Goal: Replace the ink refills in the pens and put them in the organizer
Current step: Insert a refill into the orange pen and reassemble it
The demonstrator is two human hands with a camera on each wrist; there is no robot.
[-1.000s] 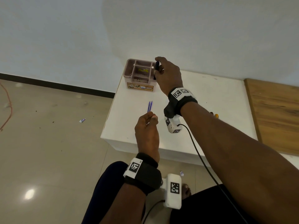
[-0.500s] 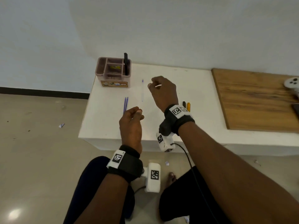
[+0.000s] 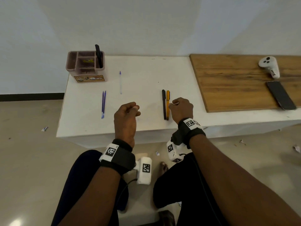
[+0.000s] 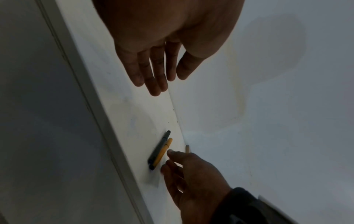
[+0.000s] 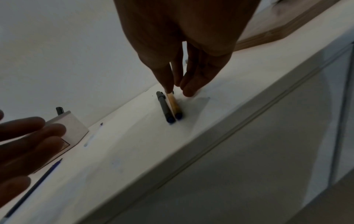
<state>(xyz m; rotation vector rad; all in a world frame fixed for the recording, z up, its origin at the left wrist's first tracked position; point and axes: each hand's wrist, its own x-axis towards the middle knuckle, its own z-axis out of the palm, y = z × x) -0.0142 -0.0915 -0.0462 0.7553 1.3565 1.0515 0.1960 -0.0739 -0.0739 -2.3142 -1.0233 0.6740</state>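
A pink organizer (image 3: 85, 66) stands at the white table's far left corner with a black pen (image 3: 98, 56) upright in it. Two blue refills (image 3: 103, 104) lie side by side near it, and a clear refill (image 3: 120, 82) lies farther back. A second black pen (image 3: 163, 104) and a yellow pen (image 3: 167, 103) lie together near the front edge. My right hand (image 3: 172, 105) reaches down on the yellow pen (image 5: 173, 103); its thumb tip touches the pen's far end, its fingers (image 5: 189, 91) rest beside it. My left hand (image 3: 135, 110) hovers relaxed and holds nothing.
A wooden board (image 3: 244, 82) covers the table's right part, with a white controller (image 3: 269, 66) and a dark phone (image 3: 281, 95) on it. The table's front edge (image 3: 114, 134) runs just under my wrists. Paper scraps lie on the floor.
My right hand left the black pen standing in the organizer and came back right to the yellow pen. The left hand drifted slightly right. The view swung right.
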